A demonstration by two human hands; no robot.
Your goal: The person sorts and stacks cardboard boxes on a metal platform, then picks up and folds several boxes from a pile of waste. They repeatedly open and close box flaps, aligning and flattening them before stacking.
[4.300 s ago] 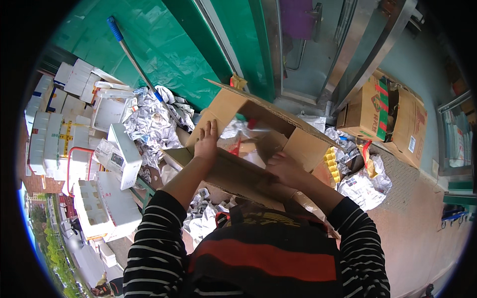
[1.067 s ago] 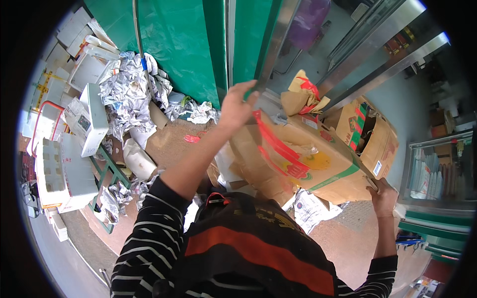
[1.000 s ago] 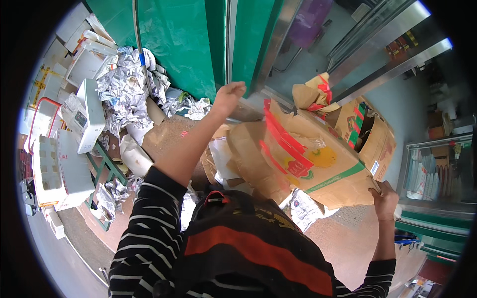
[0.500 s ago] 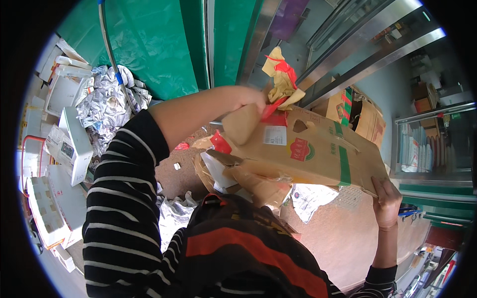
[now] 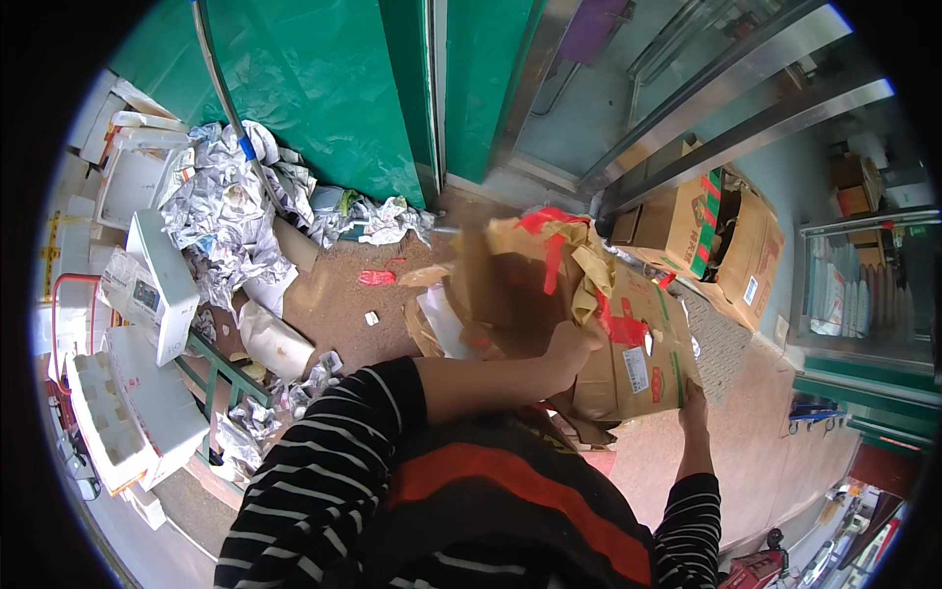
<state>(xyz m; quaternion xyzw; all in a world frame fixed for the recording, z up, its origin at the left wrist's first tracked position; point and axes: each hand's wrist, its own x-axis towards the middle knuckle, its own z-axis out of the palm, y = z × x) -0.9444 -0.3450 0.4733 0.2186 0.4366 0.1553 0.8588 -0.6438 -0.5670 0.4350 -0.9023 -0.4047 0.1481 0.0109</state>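
Observation:
A torn brown cardboard box (image 5: 670, 319) is tilted up in front of me, its dark open end toward the left. Strips of red tape (image 5: 620, 324) and crumpled tan paper (image 5: 592, 265) hang at its ragged opening. My left hand (image 5: 572, 355) is closed on the edge beside that opening, its fingertips partly hidden. At the lower right corner my right hand (image 5: 694, 409) grips the cardboard, most of its fingers out of sight behind it. A flap on the box's left side is smeared by motion.
Crumpled newspaper (image 5: 221, 201) is heaped at the left against a green wall (image 5: 304, 88). White foam boxes (image 5: 128, 402) stack along the left edge. Another open carton (image 5: 751, 260) stands by the metal-framed glass door at the right. Red scraps (image 5: 377, 278) lie on the brown floor.
The box has turned, so its open end now shows. My left hand has come down and right along with it; my right hand has shifted left and slightly nearer me.

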